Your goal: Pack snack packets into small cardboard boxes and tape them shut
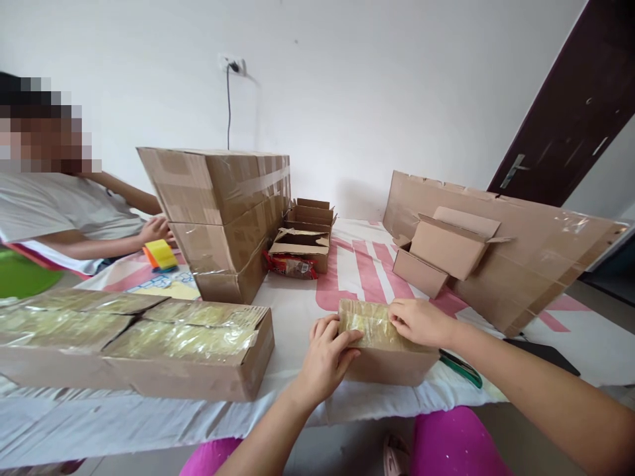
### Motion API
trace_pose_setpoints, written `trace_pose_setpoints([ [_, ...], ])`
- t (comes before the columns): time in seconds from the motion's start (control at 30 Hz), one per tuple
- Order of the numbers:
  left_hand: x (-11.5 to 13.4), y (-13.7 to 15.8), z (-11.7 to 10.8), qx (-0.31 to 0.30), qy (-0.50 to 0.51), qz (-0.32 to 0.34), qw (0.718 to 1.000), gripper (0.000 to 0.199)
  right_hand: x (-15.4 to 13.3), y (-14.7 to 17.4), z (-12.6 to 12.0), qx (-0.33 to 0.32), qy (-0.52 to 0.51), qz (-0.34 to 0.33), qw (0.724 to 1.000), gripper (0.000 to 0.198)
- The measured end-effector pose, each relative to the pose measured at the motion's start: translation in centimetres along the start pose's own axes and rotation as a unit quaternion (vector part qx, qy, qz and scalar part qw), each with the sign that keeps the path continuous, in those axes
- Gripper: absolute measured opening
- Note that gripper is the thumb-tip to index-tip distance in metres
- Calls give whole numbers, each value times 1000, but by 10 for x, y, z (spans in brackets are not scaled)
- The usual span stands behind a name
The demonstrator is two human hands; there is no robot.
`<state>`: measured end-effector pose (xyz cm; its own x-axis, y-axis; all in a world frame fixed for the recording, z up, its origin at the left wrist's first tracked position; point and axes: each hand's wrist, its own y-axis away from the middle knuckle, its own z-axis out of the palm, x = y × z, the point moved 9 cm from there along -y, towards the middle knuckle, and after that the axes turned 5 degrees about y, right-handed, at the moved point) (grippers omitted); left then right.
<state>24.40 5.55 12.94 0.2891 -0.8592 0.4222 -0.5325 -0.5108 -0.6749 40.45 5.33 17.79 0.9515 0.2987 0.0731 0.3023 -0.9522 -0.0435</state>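
Observation:
A small cardboard box (391, 365) with shiny yellowish clear tape (370, 325) across its top sits before me near the table's front edge. Gripping its left end is my left hand (325, 354), with the fingers over the top edge and the thumb lower at the front. My right hand (417, 322) rests on the right part of the taped top. Its fingers are curled in and pressed together at the tape; what is between them is hidden. Just right of the box, partly under my right forearm, lies a green-handled tool (461, 369).
Taped boxes (188, 337) stand in a row at left. Behind them rises a stack of larger cartons (233, 218). Open boxes (302, 241), a red packet (292, 266), leaning cardboard (520, 244), and a black flat object (543, 357) are around. Another person (84, 211) sits left, near a yellow-and-blue item (160, 254).

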Motion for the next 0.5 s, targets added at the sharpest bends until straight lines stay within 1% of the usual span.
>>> trace_pose_setpoints([
  [0.07,0,0,-1,1,-2,-1,1000,26,11,2,-2,7,-72,19,997,23],
  [0.13,0,0,-1,4,-3,0,1000,25,18,5,-5,3,-114,13,993,30],
  [0.23,0,0,-1,2,-4,4,1000,25,23,14,1,-59,-134,-2,989,32],
  [0.3,1,1,-1,6,-4,10,1000,26,29,21,7,-93,-154,17,983,31],
  [0.37,3,1,-1,17,-4,18,1000,26,34,24,10,-95,-186,45,977,27],
  [0.43,5,2,-2,33,-7,19,999,26,37,25,17,-89,-236,69,965,25],
  [0.5,5,3,-2,45,-12,15,999,26,42,24,28,-92,-314,107,939,25],
])
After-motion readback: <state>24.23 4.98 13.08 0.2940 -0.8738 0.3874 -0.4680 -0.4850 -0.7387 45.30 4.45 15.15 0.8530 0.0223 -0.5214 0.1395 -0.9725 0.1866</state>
